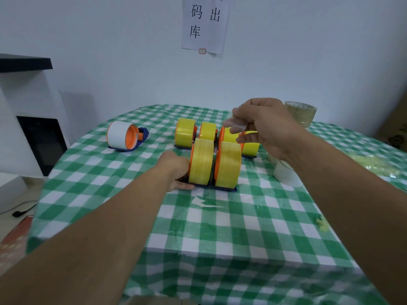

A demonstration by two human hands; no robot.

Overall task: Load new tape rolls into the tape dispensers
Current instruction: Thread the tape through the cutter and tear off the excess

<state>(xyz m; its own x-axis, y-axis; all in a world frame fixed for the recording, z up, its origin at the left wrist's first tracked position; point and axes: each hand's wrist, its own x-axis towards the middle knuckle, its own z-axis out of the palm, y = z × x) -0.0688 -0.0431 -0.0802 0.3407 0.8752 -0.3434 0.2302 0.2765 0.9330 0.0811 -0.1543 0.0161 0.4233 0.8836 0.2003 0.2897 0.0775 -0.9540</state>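
Checked table, mid-frame: yellow-roll dispensers clustered, 2 in front. Left hand grips near-left dispenser at its base; roll axis runs left-right. Right hand, upper right of it and farther, apparently pinches clear tape end.

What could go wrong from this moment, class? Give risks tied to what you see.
1. The right hand pinches what looks like a clear tape strip above the crowded yellow rolls; it might sag and stick to one.
2. The left hand grips only the near-left dispenser; the unheld neighbouring dispenser could be dragged or tipped.
3. The right forearm passes over the white rolls and might knock them.
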